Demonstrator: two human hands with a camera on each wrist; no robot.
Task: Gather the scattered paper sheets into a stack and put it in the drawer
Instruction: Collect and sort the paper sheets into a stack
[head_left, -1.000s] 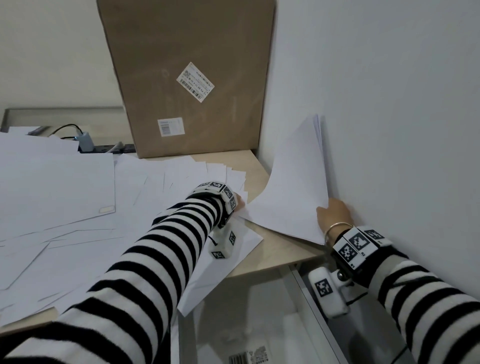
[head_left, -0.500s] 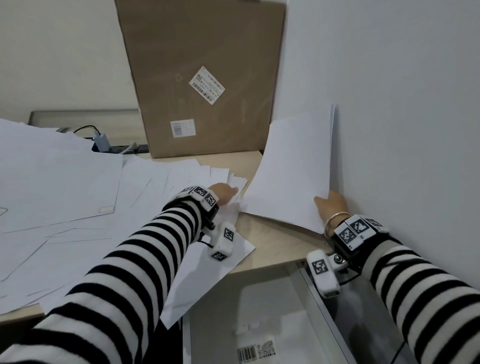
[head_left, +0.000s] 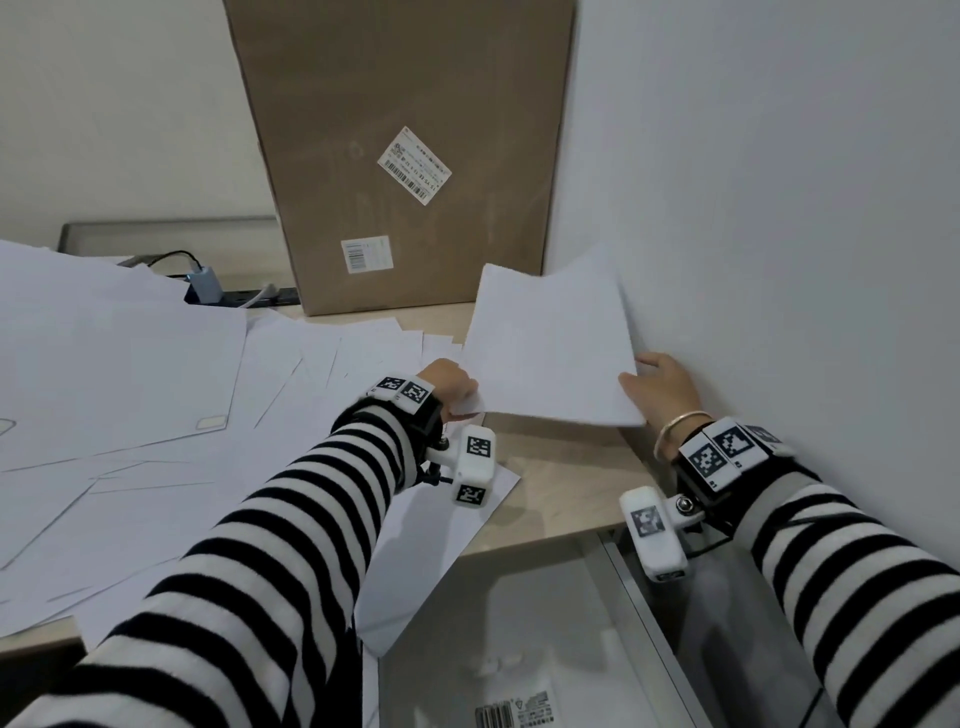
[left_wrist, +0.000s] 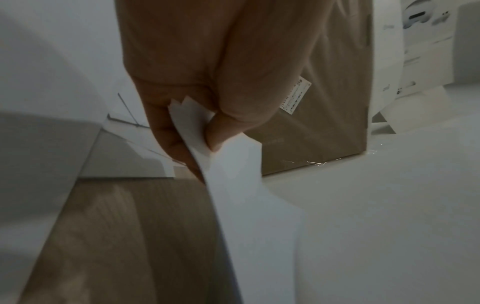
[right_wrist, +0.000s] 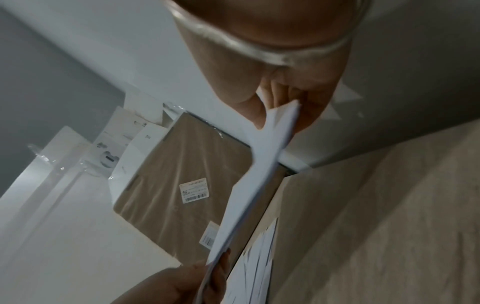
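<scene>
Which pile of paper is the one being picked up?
Find the tall brown cardboard box by the wall. Just right of it, both hands hold a neat paper stack off the desk. The other sheets lie flat, spread loosely to the left.

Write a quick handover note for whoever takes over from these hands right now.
Left hand pinches the stack's near-left corner; right hand grips its near-right corner.
Stack is held tilted above the desk by the wall.
Done: some sheets gathered.
Left: many loose sheets cover the desk at left; gather them, then lay the stack in the open drawer below.
</scene>
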